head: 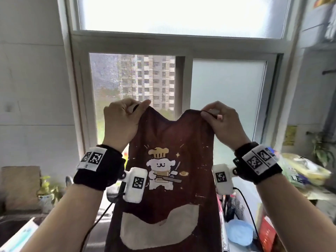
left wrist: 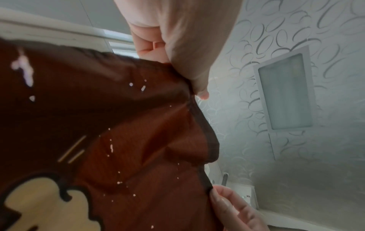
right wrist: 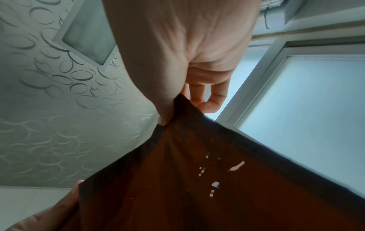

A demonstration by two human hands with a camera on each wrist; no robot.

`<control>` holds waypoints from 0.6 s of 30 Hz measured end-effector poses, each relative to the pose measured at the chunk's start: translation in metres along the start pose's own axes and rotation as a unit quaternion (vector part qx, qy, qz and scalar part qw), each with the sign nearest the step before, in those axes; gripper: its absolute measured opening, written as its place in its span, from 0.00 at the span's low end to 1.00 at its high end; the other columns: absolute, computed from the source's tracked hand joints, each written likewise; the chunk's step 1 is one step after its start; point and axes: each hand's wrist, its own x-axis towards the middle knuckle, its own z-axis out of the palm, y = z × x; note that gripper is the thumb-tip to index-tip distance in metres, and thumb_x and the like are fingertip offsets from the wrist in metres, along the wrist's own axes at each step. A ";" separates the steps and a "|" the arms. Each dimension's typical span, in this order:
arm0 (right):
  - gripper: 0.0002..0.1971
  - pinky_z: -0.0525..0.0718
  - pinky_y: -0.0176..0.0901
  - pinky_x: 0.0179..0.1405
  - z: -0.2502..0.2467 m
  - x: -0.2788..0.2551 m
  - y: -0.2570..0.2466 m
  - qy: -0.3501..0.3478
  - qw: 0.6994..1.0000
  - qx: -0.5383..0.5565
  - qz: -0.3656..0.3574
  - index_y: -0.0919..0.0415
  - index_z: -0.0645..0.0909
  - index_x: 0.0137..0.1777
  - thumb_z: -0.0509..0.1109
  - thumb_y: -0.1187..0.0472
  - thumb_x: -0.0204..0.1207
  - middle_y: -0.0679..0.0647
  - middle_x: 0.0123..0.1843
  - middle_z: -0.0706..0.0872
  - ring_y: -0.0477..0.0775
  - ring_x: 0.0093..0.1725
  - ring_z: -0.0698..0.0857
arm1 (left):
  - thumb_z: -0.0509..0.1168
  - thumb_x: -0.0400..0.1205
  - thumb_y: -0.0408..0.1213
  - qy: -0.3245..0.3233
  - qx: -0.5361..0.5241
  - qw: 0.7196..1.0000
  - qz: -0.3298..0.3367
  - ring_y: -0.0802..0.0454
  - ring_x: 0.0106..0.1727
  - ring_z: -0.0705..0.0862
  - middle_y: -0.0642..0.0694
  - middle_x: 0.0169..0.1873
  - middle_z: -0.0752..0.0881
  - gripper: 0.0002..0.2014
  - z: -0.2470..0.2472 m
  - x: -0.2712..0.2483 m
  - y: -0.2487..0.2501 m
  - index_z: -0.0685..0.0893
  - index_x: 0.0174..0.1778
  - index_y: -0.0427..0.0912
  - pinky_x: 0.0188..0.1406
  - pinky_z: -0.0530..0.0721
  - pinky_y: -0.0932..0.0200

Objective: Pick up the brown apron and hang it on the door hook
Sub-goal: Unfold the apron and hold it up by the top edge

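Left hand (left wrist: pixel 183 46) pinching brown apron (left wrist: pixel 98 125) corner against patterned ceiling (left wrist: pixel 326 39).

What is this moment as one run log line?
apron: held up, spread | left hand: pinches top corner | right hand: pinches other corner | hook: unseen

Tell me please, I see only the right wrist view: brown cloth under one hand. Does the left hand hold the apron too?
Observer: Yes. In the head view the left hand pinches the top left corner of the brown apron, level with the right hand on the other corner.
Operator: Does the apron hang open or bunched?
Observer: Open. It hangs spread between both hands, and its cartoon chef print faces the person.
Operator: Is the door hook in sight?
Observer: I cannot make out a door hook. The head view looks straight at a window behind the apron.
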 end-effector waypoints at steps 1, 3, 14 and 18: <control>0.02 0.83 0.39 0.46 -0.005 -0.002 -0.001 0.002 1.000 -0.009 0.002 0.51 0.86 0.44 0.75 0.58 0.76 0.48 0.41 0.91 0.44 0.44 0.89 | 0.72 0.78 0.55 -0.002 -0.006 1.000 0.004 0.57 0.32 0.85 0.50 0.28 0.89 0.18 0.006 -0.002 0.001 0.90 0.35 0.42 0.38 0.78 0.60; 0.01 0.81 0.32 0.45 -0.015 -0.008 -0.002 0.005 1.000 -0.020 0.013 0.54 0.85 0.45 0.75 0.60 0.77 0.43 0.40 0.90 0.35 0.43 0.88 | 0.72 0.78 0.54 -0.010 -0.016 1.000 0.001 0.58 0.32 0.84 0.52 0.27 0.87 0.18 0.018 -0.004 0.003 0.90 0.33 0.43 0.38 0.76 0.65; 0.05 0.89 0.51 0.45 -0.143 -0.062 0.002 0.076 0.981 -0.162 0.071 0.50 0.84 0.45 0.74 0.61 0.78 0.48 0.36 0.90 0.48 0.39 0.89 | 0.72 0.79 0.51 -0.070 -0.130 0.988 0.044 0.61 0.25 0.78 0.64 0.21 0.77 0.17 0.117 -0.031 0.071 0.85 0.27 0.46 0.39 0.73 0.62; 0.01 0.83 0.51 0.39 -0.205 -0.083 -0.002 0.109 0.968 -0.211 0.082 0.57 0.84 0.47 0.73 0.62 0.79 0.43 0.28 0.85 0.45 0.33 0.83 | 0.72 0.79 0.54 -0.086 -0.192 0.975 0.064 0.56 0.31 0.87 0.56 0.25 0.86 0.19 0.157 -0.047 0.112 0.90 0.32 0.42 0.37 0.81 0.58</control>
